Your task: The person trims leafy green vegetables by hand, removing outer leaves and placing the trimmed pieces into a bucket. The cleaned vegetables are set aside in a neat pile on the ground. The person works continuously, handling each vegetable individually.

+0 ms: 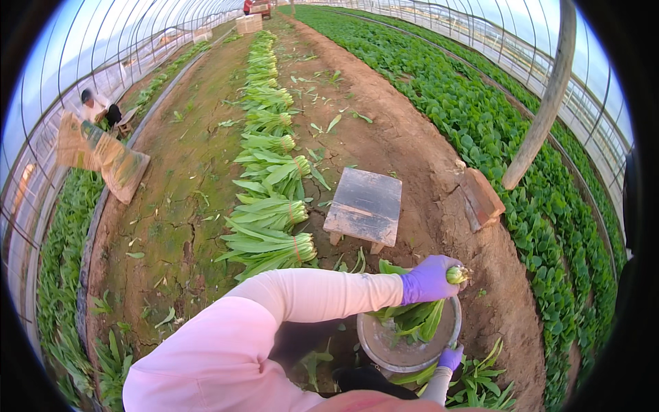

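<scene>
My left hand (430, 280), in a purple glove, grips a bunch of leafy greens (430, 322). The cut root ends stick out to the right of the fist and the leaves hang down over a round basin (366, 342). My right hand (451, 357), gloved in purple too, is at the basin's lower right rim. A bit of green shows at its fingers, but whether it holds a stalk or the rim is unclear. Loose greens (476, 381) lie beside the right forearm. Bundles of greens tied with red bands (296, 248) form a long row on the soil.
A low wooden stool (364, 203) stands beyond the basin. Bricks (481, 198) and a leaning wooden post (543, 103) border the planted bed (489, 113) at right. At left are sacks (121, 167) and a seated person (98, 110). Boxes (249, 23) stand far back.
</scene>
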A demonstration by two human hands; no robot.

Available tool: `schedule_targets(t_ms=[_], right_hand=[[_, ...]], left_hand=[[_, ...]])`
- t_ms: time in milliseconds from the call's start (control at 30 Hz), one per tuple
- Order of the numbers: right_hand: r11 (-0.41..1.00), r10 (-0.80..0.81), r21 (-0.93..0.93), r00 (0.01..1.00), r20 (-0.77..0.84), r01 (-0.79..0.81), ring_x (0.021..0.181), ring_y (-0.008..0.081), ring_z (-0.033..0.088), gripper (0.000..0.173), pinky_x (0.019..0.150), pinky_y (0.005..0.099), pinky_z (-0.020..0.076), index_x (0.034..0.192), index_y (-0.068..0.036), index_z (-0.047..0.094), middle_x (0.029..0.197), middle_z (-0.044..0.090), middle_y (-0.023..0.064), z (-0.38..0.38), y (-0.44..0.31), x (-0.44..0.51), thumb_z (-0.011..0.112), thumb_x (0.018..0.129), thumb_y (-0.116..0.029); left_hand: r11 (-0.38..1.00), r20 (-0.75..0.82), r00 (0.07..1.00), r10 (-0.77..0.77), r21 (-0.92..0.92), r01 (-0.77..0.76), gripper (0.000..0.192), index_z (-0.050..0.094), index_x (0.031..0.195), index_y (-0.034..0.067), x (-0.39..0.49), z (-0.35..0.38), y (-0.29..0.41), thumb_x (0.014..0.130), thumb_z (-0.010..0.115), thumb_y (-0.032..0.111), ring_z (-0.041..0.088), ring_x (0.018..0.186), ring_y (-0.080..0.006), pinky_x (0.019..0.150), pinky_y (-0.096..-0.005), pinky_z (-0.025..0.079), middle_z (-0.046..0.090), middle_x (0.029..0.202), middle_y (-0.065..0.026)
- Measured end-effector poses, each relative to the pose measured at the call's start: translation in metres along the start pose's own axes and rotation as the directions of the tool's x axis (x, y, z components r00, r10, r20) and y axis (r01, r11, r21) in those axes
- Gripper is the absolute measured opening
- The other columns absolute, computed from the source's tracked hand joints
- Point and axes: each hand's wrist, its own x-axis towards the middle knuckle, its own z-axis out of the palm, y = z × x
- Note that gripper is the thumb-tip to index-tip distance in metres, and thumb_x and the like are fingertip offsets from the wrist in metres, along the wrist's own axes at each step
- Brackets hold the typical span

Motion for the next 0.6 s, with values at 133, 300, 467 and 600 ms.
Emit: schedule_targets(t_ms=[133,300,467,600], right_hand=[[0.995,-0.076,-0.062,0.997,0.03,0.078,0.104,0.0361,0.062,0.041,0.091,0.0415,0.0492,0.118,0.004,0.06,0.114,0.064,0.0245,-0.078,0.038,0.004,0.069,0.083,-0.015],[0.913,-0.353,0.17,0.928,-0.12,0.37,0.089,0.0211,0.06,0.024,0.085,0.0334,0.0489,0.111,0.005,0.06,0.099,0.065,0.0132,-0.199,-0.094,-0.04,0.061,0.089,-0.005],[0.739,-0.51,0.362,0.823,-0.251,0.569,0.094,0.0174,0.058,0.023,0.088,0.0313,0.0471,0.115,0.002,0.062,0.103,0.065,0.0096,-0.256,-0.208,-0.102,0.062,0.093,-0.006],[0.792,-0.501,0.181,0.789,-0.354,0.584,0.103,0.0202,0.059,0.029,0.093,0.0327,0.0458,0.121,0.002,0.062,0.112,0.064,0.0138,-0.233,-0.238,-0.126,0.063,0.094,-0.006]], left_hand=[[0.982,0.042,0.989,0.142,0.121,-0.146,0.026,0.071,0.099,0.006,-0.006,0.01,-0.001,0.076,0.072,0.018,0.07,0.084,-0.0285,0.078,-0.0377,0.054,0.072,0.088,-0.0153],[0.956,0.163,0.969,0.184,0.199,-0.215,0.034,0.072,0.101,0.005,-0.015,0.023,-0.002,0.072,0.072,0.021,0.069,0.094,-0.0377,0.085,-0.0425,0.054,0.072,0.095,-0.0196],[0.945,0.289,0.928,0.235,0.157,-0.288,0.035,0.071,0.101,0.004,-0.032,0.026,0.029,0.07,0.072,0.021,0.069,0.094,-0.0372,0.084,-0.0424,0.054,0.072,0.095,-0.0197],[0.949,0.244,0.939,0.242,0.143,-0.281,0.035,0.07,0.102,0.003,-0.048,0.027,0.038,0.071,0.071,0.018,0.069,0.091,-0.0382,0.083,-0.043,0.054,0.071,0.092,-0.0205]])
